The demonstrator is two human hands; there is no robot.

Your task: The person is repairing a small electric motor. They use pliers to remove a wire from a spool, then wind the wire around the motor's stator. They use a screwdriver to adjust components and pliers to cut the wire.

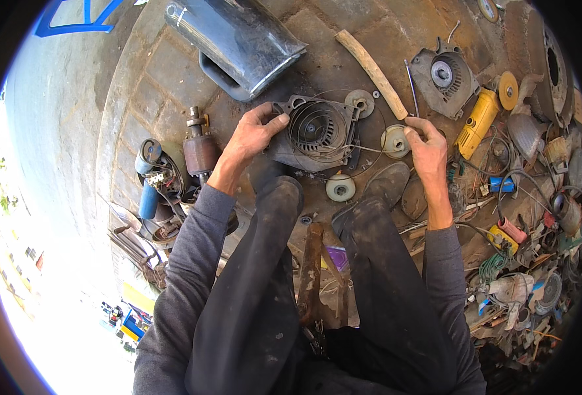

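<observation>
My left hand point(257, 132) grips the left corner of a dark recoil starter housing point(283, 153), thumb on top. Loose coils of thin spring steel point(315, 106) lie over its round, vented middle, and one wide loop reaches out to the right. My right hand point(427, 145) is beside a pale plastic pulley point(396, 141), thumb and forefinger close together near the lower end of a wooden stick point(370, 69). Whether it pinches anything is too small to tell. Another white pulley point(341, 188) lies below the housing, and a greyish one point(359, 102) at its upper right.
A second starter housing point(441, 74), a screwdriver point(412, 86) and a yellow angle grinder point(478, 123) lie to the right, above piled scrap parts point(518, 286). Leftward are a motor rotor point(201, 153) and a blue capacitor point(148, 200). A dark metal cover point(236, 44) lies ahead.
</observation>
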